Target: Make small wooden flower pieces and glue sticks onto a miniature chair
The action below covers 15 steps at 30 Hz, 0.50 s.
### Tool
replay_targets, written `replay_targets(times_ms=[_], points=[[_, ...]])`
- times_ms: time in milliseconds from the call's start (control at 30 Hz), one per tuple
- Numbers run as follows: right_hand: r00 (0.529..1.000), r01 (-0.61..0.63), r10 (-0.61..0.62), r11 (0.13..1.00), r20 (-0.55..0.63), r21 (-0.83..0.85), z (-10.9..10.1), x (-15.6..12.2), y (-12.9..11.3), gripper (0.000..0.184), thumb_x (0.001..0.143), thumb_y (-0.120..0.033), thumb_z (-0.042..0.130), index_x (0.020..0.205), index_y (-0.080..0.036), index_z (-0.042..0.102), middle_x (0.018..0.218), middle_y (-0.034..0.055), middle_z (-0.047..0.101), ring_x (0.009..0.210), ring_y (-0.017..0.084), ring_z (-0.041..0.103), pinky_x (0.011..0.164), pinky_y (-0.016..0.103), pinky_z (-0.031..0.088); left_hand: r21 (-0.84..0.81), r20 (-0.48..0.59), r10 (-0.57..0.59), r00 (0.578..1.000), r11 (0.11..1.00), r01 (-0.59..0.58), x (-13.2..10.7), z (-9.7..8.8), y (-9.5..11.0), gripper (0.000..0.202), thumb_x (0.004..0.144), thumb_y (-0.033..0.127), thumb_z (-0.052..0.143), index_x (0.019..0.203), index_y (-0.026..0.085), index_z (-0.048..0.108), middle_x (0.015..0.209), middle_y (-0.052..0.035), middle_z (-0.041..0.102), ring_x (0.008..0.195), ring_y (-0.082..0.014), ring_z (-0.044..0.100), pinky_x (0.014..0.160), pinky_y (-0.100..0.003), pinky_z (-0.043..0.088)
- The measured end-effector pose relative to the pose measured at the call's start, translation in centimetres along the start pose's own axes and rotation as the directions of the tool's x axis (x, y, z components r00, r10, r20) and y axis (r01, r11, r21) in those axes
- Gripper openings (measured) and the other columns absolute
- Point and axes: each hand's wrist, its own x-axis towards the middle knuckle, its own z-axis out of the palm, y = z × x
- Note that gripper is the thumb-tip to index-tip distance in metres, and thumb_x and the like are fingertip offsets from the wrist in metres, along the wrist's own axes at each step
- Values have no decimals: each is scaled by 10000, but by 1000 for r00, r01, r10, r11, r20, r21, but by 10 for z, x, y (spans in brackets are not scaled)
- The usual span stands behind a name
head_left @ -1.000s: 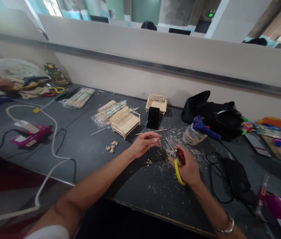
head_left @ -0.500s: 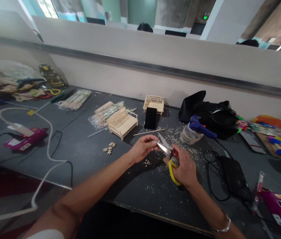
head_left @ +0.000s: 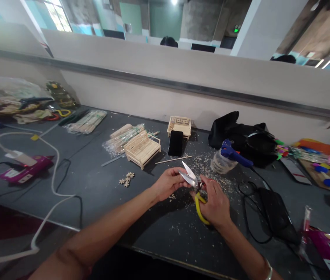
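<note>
My right hand [head_left: 216, 202] is closed around the yellow handles of a pair of scissors [head_left: 188, 177], whose blades stand apart and point up and left. Fingers pinched, my left hand [head_left: 169, 182] is at the blades; whatever small thing it holds is too hidden to make out. Below the hands lie tiny cut bits [head_left: 172, 196] of wood. A miniature wooden bench [head_left: 143, 147] stands beyond my left hand, and small flower-shaped wooden pieces [head_left: 127, 179] lie to its left. One thin stick [head_left: 173, 159] rests just past the hands.
A phone [head_left: 176, 143] leans on a second miniature bench [head_left: 179, 125]. Right of it are a blue glue gun [head_left: 235, 152] on a plastic tub [head_left: 222, 164], a black bag [head_left: 243, 136] and a black adapter [head_left: 277, 210]. A white cable [head_left: 55, 167] and purple power strip [head_left: 26, 169] lie left.
The scissors have turned slightly, with their blades still apart. Both hands stay close together at the same place on the table, while the camera view has tilted up a little.
</note>
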Motion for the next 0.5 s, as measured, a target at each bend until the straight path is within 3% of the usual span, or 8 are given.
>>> replay_targets(times_ms=[133,333,500], points=[[1000,10,-10,999,9,-45,3,-3,0,432,892,-276,539,1302,-141,536,867,86,671,796,228,615,737,334,497,1,-9,12,1000,1000,-12,-1,2,0,363,519,275,938,724,116,684,636,-29,708,564,-119,650,599,-212,507],[988,6,17,989,155,-147,4,-8,3,590,738,-137,541,1323,-206,572,746,43,616,734,221,554,668,297,448,40,-4,-32,999,999,32,-5,5,2,349,541,280,929,673,107,656,629,-38,694,574,-124,657,553,-186,469],[982,13,13,991,186,-133,3,-7,5,743,710,-95,520,1439,-227,465,789,48,575,769,236,527,714,334,467,51,-6,-32,999,998,33,-5,3,-1,360,541,293,927,702,109,662,615,-38,698,551,-125,657,605,-208,510]])
